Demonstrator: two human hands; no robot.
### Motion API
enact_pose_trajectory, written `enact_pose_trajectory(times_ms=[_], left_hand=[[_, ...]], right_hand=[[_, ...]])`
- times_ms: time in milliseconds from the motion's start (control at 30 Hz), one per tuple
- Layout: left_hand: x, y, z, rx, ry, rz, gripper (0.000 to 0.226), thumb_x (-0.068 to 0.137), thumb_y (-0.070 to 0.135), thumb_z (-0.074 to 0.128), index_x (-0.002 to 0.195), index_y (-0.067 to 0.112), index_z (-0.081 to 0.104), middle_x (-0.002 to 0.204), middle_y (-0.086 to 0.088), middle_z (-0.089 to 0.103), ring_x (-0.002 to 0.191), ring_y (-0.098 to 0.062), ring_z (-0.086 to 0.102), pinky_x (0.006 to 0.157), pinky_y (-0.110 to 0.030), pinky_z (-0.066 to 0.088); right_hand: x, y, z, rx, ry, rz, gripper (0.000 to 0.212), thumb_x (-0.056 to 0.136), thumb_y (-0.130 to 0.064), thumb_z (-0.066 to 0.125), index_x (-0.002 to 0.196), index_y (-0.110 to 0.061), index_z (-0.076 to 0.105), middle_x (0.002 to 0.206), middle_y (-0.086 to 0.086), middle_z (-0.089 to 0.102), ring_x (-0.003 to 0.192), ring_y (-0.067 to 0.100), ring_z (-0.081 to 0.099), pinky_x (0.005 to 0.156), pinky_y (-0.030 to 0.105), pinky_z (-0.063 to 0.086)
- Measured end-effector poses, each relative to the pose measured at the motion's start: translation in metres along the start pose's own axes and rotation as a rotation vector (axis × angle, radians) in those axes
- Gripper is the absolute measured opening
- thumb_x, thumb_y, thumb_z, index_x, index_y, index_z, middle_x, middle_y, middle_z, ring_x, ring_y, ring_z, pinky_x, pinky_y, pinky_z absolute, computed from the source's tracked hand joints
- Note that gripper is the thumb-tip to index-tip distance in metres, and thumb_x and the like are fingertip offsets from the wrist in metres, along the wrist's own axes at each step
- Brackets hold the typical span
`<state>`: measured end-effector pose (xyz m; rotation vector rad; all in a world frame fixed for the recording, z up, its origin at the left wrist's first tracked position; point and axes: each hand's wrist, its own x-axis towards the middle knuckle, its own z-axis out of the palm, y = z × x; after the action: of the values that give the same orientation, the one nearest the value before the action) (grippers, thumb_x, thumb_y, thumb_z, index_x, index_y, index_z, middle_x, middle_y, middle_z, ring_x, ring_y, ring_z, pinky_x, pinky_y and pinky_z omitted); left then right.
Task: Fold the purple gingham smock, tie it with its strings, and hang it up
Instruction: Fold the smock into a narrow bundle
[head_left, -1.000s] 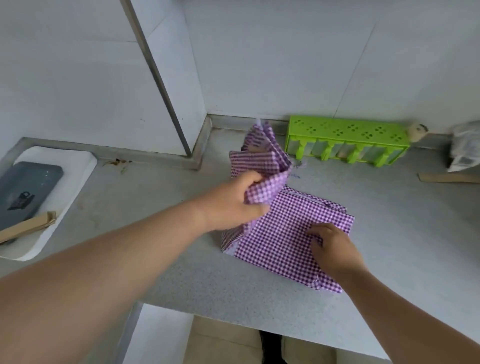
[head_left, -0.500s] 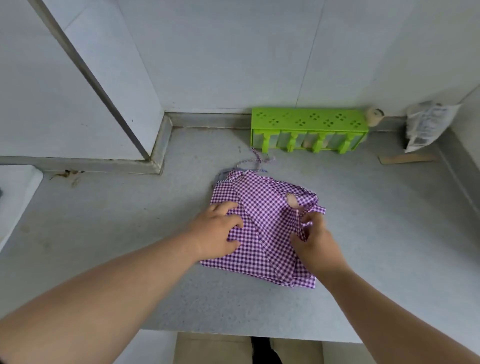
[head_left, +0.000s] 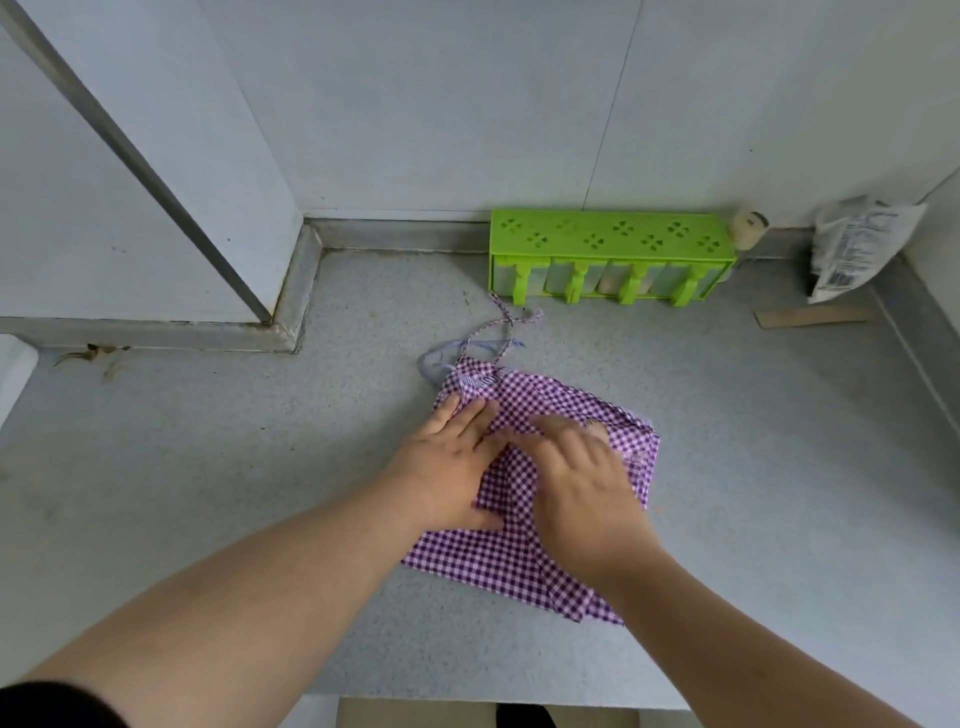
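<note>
From the head view, the purple gingham smock (head_left: 524, 556) lies folded mid-counter (head_left: 260, 467), toward the front edge. The left hand (head_left: 447, 473) presses flat, fingers together; the right hand (head_left: 582, 488) (blurred) seems flat too. The strings (head_left: 488, 338) trail toward the back edge.

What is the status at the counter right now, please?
Left hand and right hand flat on smock, palms down. Smock folded on counter, strings loose, untied. Nothing in the way.

Both hands flat on folded purple gingham smock (head_left: 524, 556) on grey counter (head_left: 208, 467): left hand (head_left: 447, 467), right hand (head_left: 582, 493). Strings (head_left: 485, 338) trail toward green rack (head_left: 608, 244) beyond smock.
</note>
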<state>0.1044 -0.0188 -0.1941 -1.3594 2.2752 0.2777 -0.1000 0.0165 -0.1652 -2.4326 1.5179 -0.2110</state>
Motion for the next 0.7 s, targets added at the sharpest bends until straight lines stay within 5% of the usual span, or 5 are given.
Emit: enact_pose_trajectory(times_ms=[67, 200, 400, 533, 700], left_hand=[[0.007, 0.001, 0.012, 0.035, -0.031, -0.017, 0.121, 0.084, 0.090, 0.029, 0.165, 0.014, -0.019, 0.172, -0.016, -0.026, 0.158, -0.030, -0.029, 0.126, -0.050, -0.023], [0.002, 0.002, 0.024, -0.074, -0.014, -0.187, 0.133, 0.074, 0.103, 0.018, 0.158, 0.016, -0.037, 0.159, -0.021, -0.049, 0.150, -0.034, -0.042, 0.124, -0.046, -0.026], [0.000, 0.000, 0.027, -0.186, -0.056, -0.255, 0.139, 0.066, 0.109, 0.022, 0.152, 0.023, -0.045, 0.154, -0.020, -0.055, 0.148, -0.034, -0.046, 0.120, -0.045, -0.028], [0.001, -0.001, 0.024, -0.186, -0.077, -0.247, 0.138, 0.068, 0.107, 0.025, 0.153, 0.023, -0.044, 0.154, -0.021, -0.055, 0.146, -0.034, -0.047, 0.123, -0.047, -0.026], [0.002, -0.003, 0.025, -0.183, -0.104, -0.240, 0.135, 0.076, 0.099, 0.039, 0.154, 0.026, -0.043, 0.154, -0.020, -0.056, 0.147, -0.034, -0.046, 0.126, -0.049, -0.022]], right_hand=[[0.016, -0.011, 0.019, 0.050, -0.139, -0.069, 0.059, 0.101, -0.032, 0.034, 0.160, -0.025, 0.031, 0.170, 0.000, 0.023, 0.158, 0.023, 0.016, 0.129, 0.048, 0.015], [0.029, 0.030, 0.043, -0.042, -0.281, 0.144, 0.068, 0.105, -0.059, 0.008, 0.163, -0.031, -0.013, 0.171, -0.007, -0.019, 0.157, 0.014, -0.020, 0.129, 0.042, -0.008], [0.032, 0.075, 0.032, -0.115, -0.318, 0.280, 0.066, 0.106, -0.052, 0.006, 0.163, -0.027, -0.017, 0.172, -0.005, -0.016, 0.159, 0.014, -0.011, 0.127, 0.038, -0.008], [0.033, 0.029, 0.018, -0.123, -0.171, 0.238, 0.070, 0.105, -0.040, 0.020, 0.163, -0.020, -0.014, 0.171, 0.004, -0.018, 0.158, 0.023, -0.018, 0.129, 0.046, -0.007], [-0.002, -0.010, 0.050, -0.084, -0.296, 0.055, 0.074, 0.101, -0.068, 0.006, 0.162, -0.031, -0.015, 0.171, -0.002, -0.019, 0.156, 0.020, -0.025, 0.127, 0.051, -0.008]])
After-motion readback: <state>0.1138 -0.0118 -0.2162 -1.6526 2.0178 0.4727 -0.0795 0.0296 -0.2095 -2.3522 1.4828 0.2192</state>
